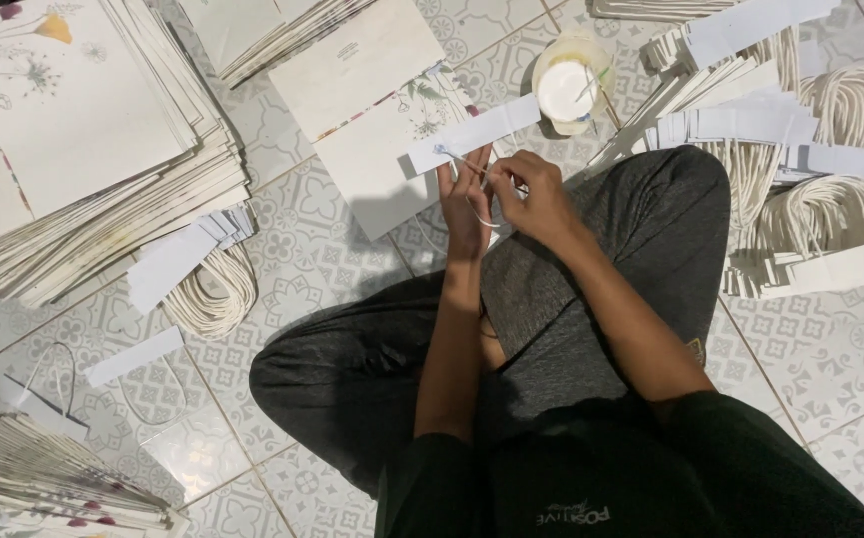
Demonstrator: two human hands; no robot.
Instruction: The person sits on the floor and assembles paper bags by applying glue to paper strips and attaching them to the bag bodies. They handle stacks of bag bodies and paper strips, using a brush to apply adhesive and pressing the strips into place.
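On the tiled floor (302, 289), between the crossed legs and a flat paper bag (372, 110), both hands were busy with one white paper strip (477, 133) and a white cord (482, 204). The left hand (464, 204) was pinching the strip near its left end, fingers closed on it, and the right hand (537, 199) was clenched around the cord, which looped down between the two hands. Whether the cord end was already through the strip, couldn't tell, too small.

My take on doing this bit well: keep the strip flat and pinned close to where the cord meets it, so it doesn't buckle, and keep the loop slack enough that it doesn't twist. The glue cup (570, 90) sat just past the strip's right end, so watching the elbow seemed smart. More strips with cords (811, 214) were piled to the right, finished-looking bags (83, 179) stacked to the left.
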